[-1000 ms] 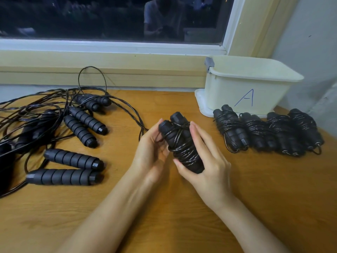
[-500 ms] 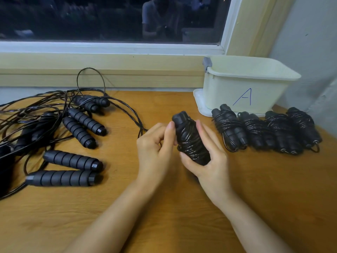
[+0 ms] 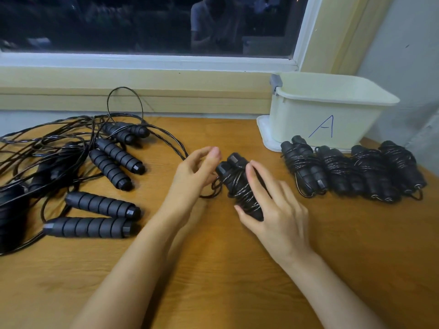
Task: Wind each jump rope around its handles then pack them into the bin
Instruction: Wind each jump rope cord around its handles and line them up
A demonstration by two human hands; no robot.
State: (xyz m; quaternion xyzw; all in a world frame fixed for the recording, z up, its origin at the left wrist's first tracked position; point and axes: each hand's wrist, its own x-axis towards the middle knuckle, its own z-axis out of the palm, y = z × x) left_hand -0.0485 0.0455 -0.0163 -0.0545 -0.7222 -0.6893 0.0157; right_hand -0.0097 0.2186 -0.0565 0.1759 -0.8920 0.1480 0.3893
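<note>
My right hand (image 3: pixel 273 210) grips a pair of black foam handles with cord wound round them, the jump rope bundle (image 3: pixel 237 184), tilted just above the wooden table (image 3: pixel 213 269). A loose loop of its cord (image 3: pixel 210 194) runs from the bundle to under my left hand (image 3: pixel 193 173). That hand is just left of the bundle, its fingers curled over the cord. Several wound bundles (image 3: pixel 351 172) lie in a row in front of the cream bin (image 3: pixel 332 110) marked "A". Whatever is inside the bin is hidden.
A tangle of unwound black ropes (image 3: pixel 47 143) with several ribbed handles (image 3: pixel 116 157) covers the table's left side. The bin stands on a white lid (image 3: pixel 263 131) at the back right, against the window sill (image 3: pixel 142 79) and wall.
The bundle has tipped from upright to slanted and sunk toward the table. My left hand has pulled away to the left, drawing out a loop of cord.
</note>
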